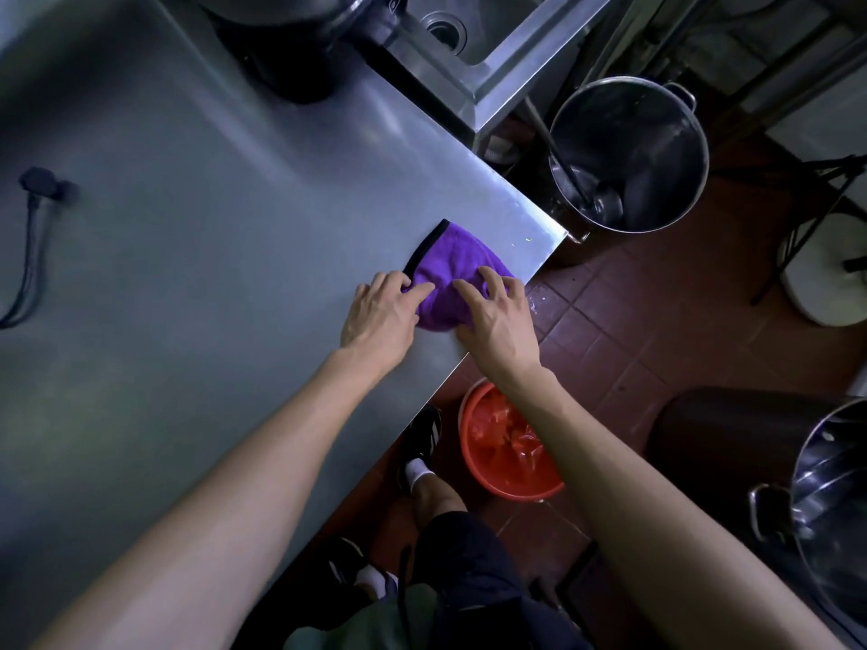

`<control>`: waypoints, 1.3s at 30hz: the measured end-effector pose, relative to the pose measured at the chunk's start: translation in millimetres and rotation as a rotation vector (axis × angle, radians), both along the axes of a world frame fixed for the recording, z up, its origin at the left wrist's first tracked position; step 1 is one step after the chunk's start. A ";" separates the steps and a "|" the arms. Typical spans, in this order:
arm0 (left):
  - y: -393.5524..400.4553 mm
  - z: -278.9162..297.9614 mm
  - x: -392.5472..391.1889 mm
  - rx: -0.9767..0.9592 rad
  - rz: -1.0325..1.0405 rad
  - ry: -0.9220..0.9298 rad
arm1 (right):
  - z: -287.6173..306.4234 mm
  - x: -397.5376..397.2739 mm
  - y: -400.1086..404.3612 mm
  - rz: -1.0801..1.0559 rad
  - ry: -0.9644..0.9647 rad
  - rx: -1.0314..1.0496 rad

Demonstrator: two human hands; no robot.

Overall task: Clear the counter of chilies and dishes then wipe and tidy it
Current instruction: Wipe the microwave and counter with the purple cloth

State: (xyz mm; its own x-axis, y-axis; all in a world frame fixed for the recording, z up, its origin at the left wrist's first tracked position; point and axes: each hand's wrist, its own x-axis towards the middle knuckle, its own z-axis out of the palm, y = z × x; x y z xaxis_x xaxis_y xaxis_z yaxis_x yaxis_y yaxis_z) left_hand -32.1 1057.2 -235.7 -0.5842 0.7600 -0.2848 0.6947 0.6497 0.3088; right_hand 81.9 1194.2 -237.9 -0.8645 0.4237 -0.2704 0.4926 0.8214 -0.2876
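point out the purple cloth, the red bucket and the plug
purple cloth (450,255), head view, bare upper middle of the fabric
red bucket (509,491), head view, its near rim
plug (40,179), head view, the plug body

A dim kitchen with a dark red tiled floor (624,321), where a steel sink unit (488,53) stands at 12 o'clock. Large steel stockpots sit at 2 o'clock (628,152) and 4 o'clock (830,509), and an orange bucket (506,443) rests on the tiles near centre.
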 end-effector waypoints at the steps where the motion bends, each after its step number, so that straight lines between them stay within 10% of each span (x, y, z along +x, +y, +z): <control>1: -2.9 0.0 1.4 0.013 0.006 -0.012 | -0.6 1.1 -3.5 -0.002 0.008 -0.008; 17: -157.1 20.3 68.7 0.196 0.259 -0.145 | 12.8 50.5 -139.2 0.003 0.185 -0.282; 39: -580.8 147.7 220.0 0.477 0.850 0.299 | 135.4 80.8 -525.2 0.760 0.572 -0.339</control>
